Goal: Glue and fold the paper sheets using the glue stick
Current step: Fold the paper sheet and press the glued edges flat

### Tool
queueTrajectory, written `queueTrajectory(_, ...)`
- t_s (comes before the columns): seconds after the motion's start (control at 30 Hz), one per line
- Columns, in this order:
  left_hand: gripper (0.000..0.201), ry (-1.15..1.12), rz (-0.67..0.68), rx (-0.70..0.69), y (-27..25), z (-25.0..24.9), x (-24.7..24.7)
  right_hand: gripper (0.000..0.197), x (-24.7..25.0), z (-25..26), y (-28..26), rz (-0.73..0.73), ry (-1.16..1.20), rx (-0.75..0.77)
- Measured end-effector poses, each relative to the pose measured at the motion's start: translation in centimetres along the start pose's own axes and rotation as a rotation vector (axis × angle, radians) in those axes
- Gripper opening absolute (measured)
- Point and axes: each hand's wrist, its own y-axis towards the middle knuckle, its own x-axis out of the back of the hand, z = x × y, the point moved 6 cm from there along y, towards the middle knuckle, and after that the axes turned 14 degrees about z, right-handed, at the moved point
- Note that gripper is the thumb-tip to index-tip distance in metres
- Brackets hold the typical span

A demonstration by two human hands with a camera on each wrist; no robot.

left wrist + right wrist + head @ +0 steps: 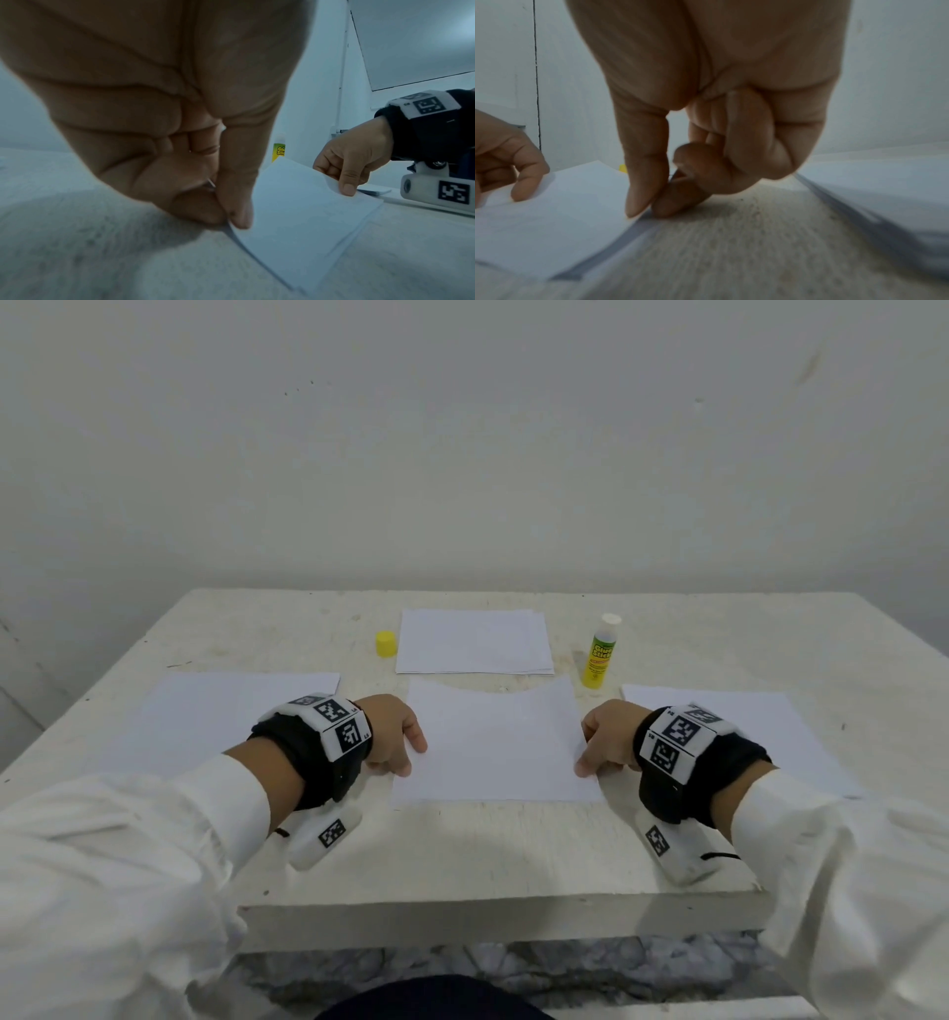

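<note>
White sleeves frame the nearest part of the head view, and beyond them the folded sheet is held at the middle of the table. Its left edge is pinched between thumb and fingertips of the left hand; its right edge is pinched the same way by the right hand. The upper layer appears lifted and bowed, and in the left wrist view it is seen clear of the layer beneath.

Behind the folded sheet a paper stack lies flat. Left of that stack the yellow cap stands alone, and behind and to the right of the folded sheet the glue stick stands upright, uncapped. Single sheets lie to either side of the folded sheet.

A skewed fold is judged the main risk: if one hand is lowered before the other, the edges could be set out of line and fixed there by the glue. A bubble or crease could be trapped under the bowed middle. The open glue stick could be knocked over by the right wrist.
</note>
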Motion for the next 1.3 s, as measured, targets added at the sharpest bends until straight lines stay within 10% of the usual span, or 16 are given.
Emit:
queueTrajectory(0.1,0.049,0.087,-0.028,0.007,-0.3,-0.4,-0.1,0.022,-0.1,0.4,0.1,-0.028,-0.042,-0.014)
queueTrajectory(0.23,0.071,0.33,-0.018,0.064,-0.4,-0.4,0.0,0.089,0.0,1.1,0.0,-0.102,-0.163,-0.074)
queueTrajectory(0.47,0.065,0.659,0.049,0.053,0.4,-1.1,0.0,0.075,-3.0,10.1,2.1,0.066,-0.522,0.115)
queueTrajectory(0.67,0.089,0.679,0.044,0.053,1.5,-0.6,0.2,0.115,-5.4,16.1,4.7,0.063,-0.62,0.206)
queueTrajectory(1.2,0.065,0.626,0.156,0.052,1.8,-4.4,0.9,0.12,-0.4,3.3,2.0,0.118,-0.532,0.079)
queueTrajectory(1.3,0.105,0.559,0.125,-0.001,3.9,-7.7,-0.6,0.12,-0.2,3.8,2.2,0.104,-0.561,0.063)
